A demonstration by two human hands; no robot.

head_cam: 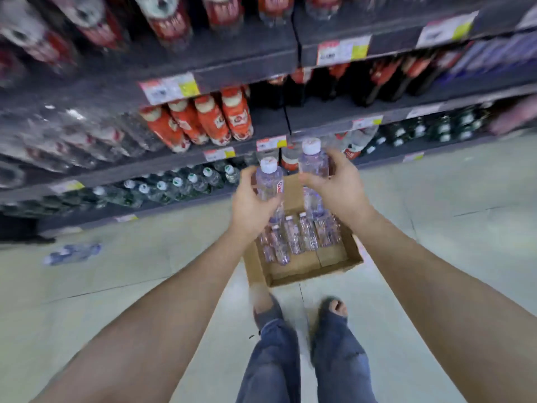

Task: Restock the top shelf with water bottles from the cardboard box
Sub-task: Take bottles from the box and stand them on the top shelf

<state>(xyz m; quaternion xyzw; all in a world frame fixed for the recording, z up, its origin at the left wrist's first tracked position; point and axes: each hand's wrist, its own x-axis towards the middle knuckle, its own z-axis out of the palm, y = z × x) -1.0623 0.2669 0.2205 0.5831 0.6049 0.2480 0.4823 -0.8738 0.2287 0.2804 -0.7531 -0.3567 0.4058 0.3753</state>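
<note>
My left hand [252,205] grips a clear water bottle [269,184] with a white cap, held upright above the cardboard box [302,269]. My right hand [338,189] grips a second clear bottle [313,167] with a white cap, a little higher and to the right. The open box sits on the floor in front of my feet, and several small water bottles [299,235] lie in its far half. The shelving [203,85] rises ahead, blurred by motion.
The shelves hold red-labelled bottles [209,117], dark bottles [386,80] and green-capped bottles [186,184] on the lowest level. A wrapped pack of bottles [72,253] lies on the floor at the left. My feet [302,309] stand just behind the box on pale floor.
</note>
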